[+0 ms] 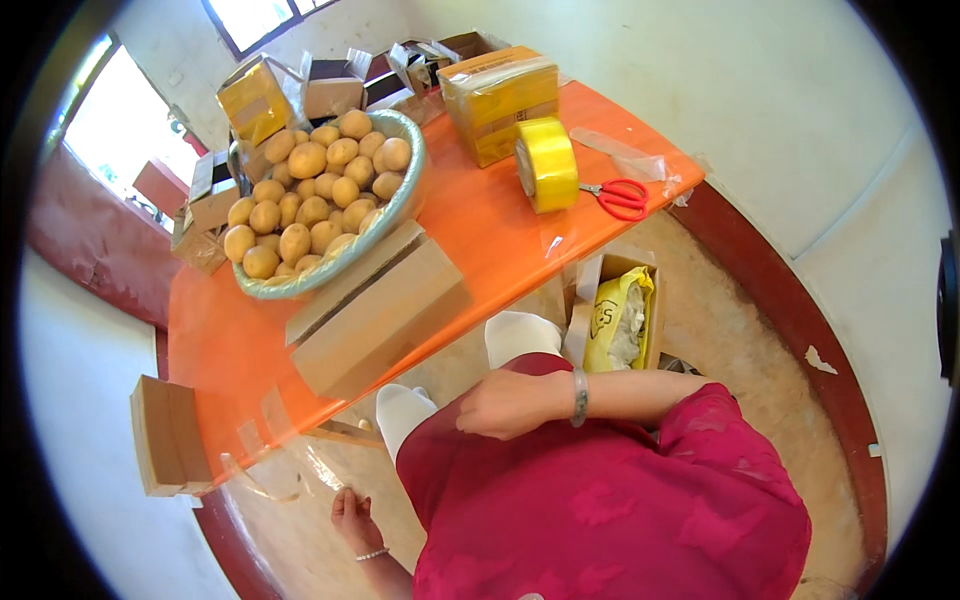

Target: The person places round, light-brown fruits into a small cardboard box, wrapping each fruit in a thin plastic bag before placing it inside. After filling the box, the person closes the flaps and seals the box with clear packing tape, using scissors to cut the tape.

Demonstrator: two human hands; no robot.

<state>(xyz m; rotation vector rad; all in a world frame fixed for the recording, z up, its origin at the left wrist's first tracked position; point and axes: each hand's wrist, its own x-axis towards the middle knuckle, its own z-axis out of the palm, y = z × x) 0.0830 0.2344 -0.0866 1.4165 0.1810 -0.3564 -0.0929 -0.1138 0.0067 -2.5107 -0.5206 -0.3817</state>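
Note:
My left hand (355, 520) is low beside my legs, fingers pinched on a clear tape strip (322, 470) near the table edge. My right hand (510, 405) rests loosely curled on my magenta clothing over my lap; what its fingers hold, if anything, is hidden. On the orange table (500, 250), a green-lined basket (390, 215) holds several round brown fruits or tubers. A long folded cardboard piece (375, 320) lies in front of it. To the right are a yellow tape roll (555, 165), red-handled scissors (620, 200) and a tape-wrapped box (500, 100).
An upright carton (165, 435) stands at the table's left corner, with strips of clear tape nearby. Several cartons (335, 90) crowd the far end. Beneath the right edge, a box (585, 280) holds a yellow bag (615, 320). Walls border both sides.

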